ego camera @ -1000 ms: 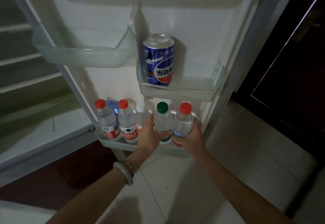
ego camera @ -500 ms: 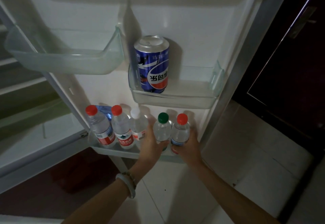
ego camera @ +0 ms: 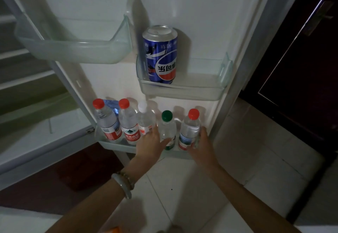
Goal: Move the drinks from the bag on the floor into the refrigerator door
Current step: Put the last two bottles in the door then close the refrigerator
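- My left hand (ego camera: 152, 144) wraps the green-cap bottle (ego camera: 167, 130); my right hand (ego camera: 202, 144) cups the red-cap bottle (ego camera: 189, 129), both standing in the bottom shelf (ego camera: 117, 145).
- Letting go carelessly could tip them into the neighbouring bottles (ego camera: 126, 123).

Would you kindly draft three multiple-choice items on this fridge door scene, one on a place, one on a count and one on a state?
1. Where does the blue can stand?
A. upper left bin
B. middle right bin
C. bottom shelf

2. How many bottles on the bottom shelf have red caps?
A. one
B. three
C. five

3. How is the green-capped bottle standing?
A. upright
B. on its side
C. upside down

Answers: 1 B, the can sits at the left end of that bin. 2 B, two red caps on the left and one on the far right. 3 A, its cap points up, between the left hand and the right hand.
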Demonstrator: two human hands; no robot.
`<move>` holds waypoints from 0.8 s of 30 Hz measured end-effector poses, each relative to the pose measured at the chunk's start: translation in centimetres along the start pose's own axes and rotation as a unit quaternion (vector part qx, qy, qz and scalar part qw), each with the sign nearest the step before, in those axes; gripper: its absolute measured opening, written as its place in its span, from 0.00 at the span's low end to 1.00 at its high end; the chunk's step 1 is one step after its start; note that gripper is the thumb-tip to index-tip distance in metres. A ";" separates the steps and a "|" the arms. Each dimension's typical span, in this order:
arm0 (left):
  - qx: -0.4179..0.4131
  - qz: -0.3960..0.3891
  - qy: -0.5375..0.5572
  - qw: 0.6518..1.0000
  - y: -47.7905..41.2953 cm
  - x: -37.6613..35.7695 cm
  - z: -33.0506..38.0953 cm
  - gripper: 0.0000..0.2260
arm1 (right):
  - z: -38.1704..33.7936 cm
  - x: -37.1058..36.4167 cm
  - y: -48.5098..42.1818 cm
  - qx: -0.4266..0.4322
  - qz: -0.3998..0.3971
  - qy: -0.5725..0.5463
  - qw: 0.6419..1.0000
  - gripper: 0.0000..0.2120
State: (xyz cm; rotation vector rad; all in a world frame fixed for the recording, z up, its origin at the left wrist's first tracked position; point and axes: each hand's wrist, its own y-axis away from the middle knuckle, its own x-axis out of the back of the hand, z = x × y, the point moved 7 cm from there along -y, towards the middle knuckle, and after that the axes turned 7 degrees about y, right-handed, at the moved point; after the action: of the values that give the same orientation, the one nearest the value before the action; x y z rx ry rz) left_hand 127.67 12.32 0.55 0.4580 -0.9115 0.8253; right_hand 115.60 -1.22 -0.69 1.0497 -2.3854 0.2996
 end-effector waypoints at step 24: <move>-0.214 -0.129 -0.187 0.950 6.0 -9.1 3.9 0.34 | 1.7 9.7 1.8 0.069 0.017 0.343 0.937 0.35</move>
State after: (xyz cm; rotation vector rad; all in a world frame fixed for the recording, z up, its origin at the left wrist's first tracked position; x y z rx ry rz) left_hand 117.81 9.52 -4.78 0.3464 -1.3130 0.2861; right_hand 108.15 -6.75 3.14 0.7875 -1.7660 0.7239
